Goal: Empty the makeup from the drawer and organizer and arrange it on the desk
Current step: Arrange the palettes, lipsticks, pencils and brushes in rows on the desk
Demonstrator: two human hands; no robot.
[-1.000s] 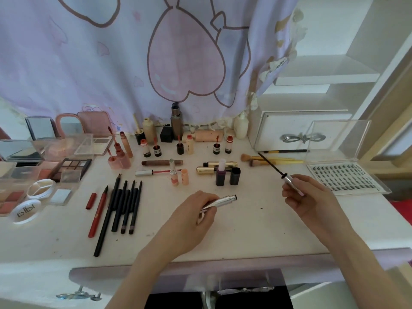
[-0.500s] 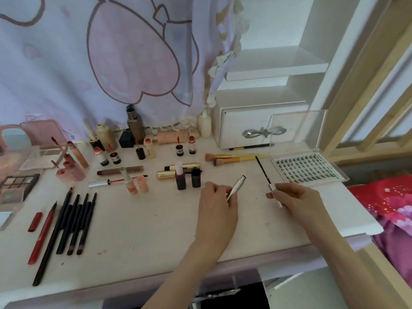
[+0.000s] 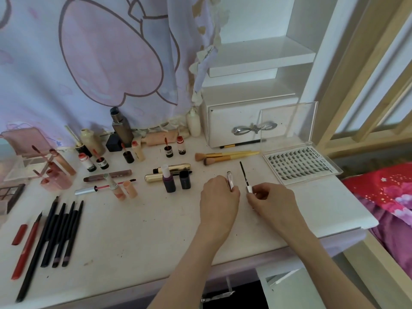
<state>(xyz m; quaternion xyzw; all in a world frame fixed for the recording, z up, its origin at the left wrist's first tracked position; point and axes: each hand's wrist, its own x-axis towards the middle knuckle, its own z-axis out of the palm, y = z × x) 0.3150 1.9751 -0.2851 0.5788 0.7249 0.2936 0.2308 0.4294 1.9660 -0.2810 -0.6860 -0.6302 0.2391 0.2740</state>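
Fingers of the left hand [image 3: 219,202] curl around a slim silver mascara tube [image 3: 230,180], its open end pointing away from the person, while the right hand [image 3: 270,202] pinches the silver cap of the mascara wand [image 3: 244,175], whose thin black brush angles up and away. Both hands hover low over the white desk [image 3: 138,230], knuckles up, forearms reaching in from the bottom edge, the tube and wand just apart and roughly parallel. Most of the tube is hidden inside the left palm; whether either hand touches the desktop cannot be told.

Just beyond lie two gold-handled brushes [image 3: 225,156] with tan bristles, and to the right a clear plastic lash case [image 3: 301,166], lid raised, rows of dark lashes inside. Behind it stands a white drawer box [image 3: 225,123] with a silver bow handle. Left of the hands are two gold tubes [image 3: 169,172], a purple bottle [image 3: 168,182] and small lip tints, then a fan of black pencils [image 3: 60,233] and red pencils [image 3: 25,248]. Palettes at the far left are cut off by the frame.
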